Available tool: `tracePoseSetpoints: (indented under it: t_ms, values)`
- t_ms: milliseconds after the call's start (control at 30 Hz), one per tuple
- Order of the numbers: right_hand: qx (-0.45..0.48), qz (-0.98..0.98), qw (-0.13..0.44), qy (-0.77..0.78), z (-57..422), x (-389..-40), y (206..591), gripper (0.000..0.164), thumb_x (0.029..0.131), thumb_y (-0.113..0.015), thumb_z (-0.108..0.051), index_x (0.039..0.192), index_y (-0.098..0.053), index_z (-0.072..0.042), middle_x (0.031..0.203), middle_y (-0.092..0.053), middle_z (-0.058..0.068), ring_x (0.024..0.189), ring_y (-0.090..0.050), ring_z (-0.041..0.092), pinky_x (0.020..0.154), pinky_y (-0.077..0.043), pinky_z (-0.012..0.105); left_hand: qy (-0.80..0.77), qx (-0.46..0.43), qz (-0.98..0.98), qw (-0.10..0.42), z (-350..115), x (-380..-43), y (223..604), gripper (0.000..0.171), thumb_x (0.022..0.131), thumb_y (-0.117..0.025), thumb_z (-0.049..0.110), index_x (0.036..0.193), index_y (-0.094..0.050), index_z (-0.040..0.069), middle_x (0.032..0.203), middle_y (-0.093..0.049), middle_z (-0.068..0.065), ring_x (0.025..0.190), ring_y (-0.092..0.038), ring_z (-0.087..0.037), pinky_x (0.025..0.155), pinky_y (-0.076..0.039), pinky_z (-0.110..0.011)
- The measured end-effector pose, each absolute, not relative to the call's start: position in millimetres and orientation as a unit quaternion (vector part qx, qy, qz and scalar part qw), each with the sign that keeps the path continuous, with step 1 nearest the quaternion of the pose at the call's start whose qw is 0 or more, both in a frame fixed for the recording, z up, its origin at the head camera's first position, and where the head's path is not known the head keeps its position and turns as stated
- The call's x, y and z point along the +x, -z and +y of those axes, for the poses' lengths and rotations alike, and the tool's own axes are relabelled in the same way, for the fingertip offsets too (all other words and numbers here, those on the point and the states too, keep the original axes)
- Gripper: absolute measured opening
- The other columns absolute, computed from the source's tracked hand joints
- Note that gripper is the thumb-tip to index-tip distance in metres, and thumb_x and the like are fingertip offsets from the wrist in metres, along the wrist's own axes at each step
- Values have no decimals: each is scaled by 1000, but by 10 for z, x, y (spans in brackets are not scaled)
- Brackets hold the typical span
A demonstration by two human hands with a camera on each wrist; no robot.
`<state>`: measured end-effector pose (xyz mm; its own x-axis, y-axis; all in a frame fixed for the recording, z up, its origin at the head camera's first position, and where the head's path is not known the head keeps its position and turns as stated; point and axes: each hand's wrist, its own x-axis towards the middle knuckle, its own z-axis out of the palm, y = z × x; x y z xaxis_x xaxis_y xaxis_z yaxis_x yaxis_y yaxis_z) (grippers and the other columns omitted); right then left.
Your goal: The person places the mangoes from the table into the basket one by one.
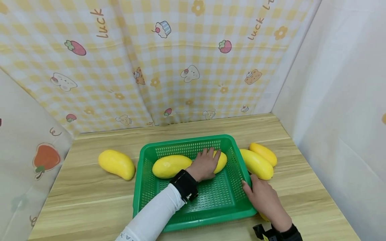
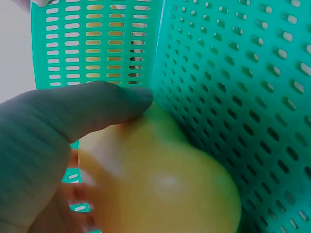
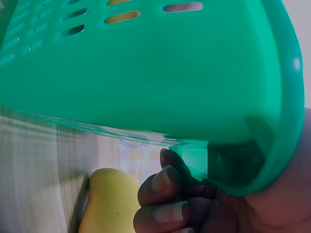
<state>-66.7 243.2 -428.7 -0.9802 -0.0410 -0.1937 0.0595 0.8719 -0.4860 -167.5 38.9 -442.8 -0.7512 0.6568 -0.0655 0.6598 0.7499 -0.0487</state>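
My left hand (image 1: 206,165) reaches into a green plastic basket (image 1: 137,187) and grips a yellow mango (image 1: 222,163) at the back right. In the left wrist view the thumb lies across that mango (image 2: 165,179), with fingers on its other side. A second mango (image 1: 170,166) lies to the left inside the basket. At the basket's right side my right hand (image 1: 266,197) holds the rim, and in the right wrist view its fingers (image 3: 163,179) curl beneath the rim's edge.
One mango (image 1: 117,164) lies on the wooden table (image 1: 90,190) left of the basket. Two more, a nearer mango (image 1: 257,164) and a farther mango (image 1: 263,154), lie to the right. A yellow piece (image 1: 264,217) shows below the right hand. A patterned cloth (image 1: 172,67) hangs behind.
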Motion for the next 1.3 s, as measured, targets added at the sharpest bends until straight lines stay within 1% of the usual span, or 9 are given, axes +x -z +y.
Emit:
tracePoseSetpoints:
  t_ms: [100,267,533,667,767,1033,1167,1300]
  values:
    - [5,963,100,251,2431,-668,4281,32,98,-51,-28,101,-51,4,67,-44,4,55,-46,15,48,-38,30,35,348,936,30,384,-1675,4427,88,79,-75,41,147,-32,6,133,-43,-18,116,-47,-35,85,-48,-44]
    - [10,964,97,248,2433,-671,4276,28,98,-52,-25,99,-51,2,66,-44,4,55,-46,16,49,-38,30,41,337,940,45,391,-1681,4437,94,78,-75,47,150,-28,8,136,-41,-17,115,-47,-35,85,-48,-45]
    - [8,964,99,245,2435,-681,4264,29,98,-52,-26,99,-51,3,66,-44,4,55,-45,16,49,-38,30,55,337,939,52,414,-1656,4428,104,74,-77,54,152,-22,12,140,-38,-17,116,-48,-36,86,-48,-47]
    - [-1,965,94,243,2439,-681,4261,31,98,-52,-27,100,-51,4,67,-44,4,55,-45,16,48,-38,31,61,342,937,38,432,-1646,4415,104,73,-76,56,152,-23,12,139,-40,-17,116,-49,-36,85,-49,-45]
    - [-3,967,90,240,2440,-681,4258,30,98,-53,-27,99,-52,4,66,-44,4,55,-45,16,47,-38,31,69,348,935,27,444,-1645,4404,101,74,-75,55,151,-26,13,138,-41,-17,116,-50,-35,84,-49,-45]
    - [-6,967,87,241,2438,-671,4263,30,97,-53,-26,99,-52,4,67,-44,4,55,-45,16,48,-38,31,77,354,932,18,472,-1656,4402,94,76,-76,51,150,-30,14,138,-42,-16,116,-49,-34,81,-50,-44]
    - [-6,967,89,239,2431,-667,4277,30,98,-53,-26,98,-52,4,66,-43,4,54,-45,16,48,-38,31,79,355,931,14,471,-1665,4416,96,75,-77,51,150,-31,14,138,-43,-16,119,-47,-33,83,-49,-43]
    - [-6,968,90,236,2426,-669,4280,31,98,-52,-27,98,-52,4,66,-44,4,54,-45,15,47,-38,30,80,358,930,6,460,-1672,4410,101,71,-77,56,149,-31,13,138,-43,-16,121,-46,-33,85,-49,-43]
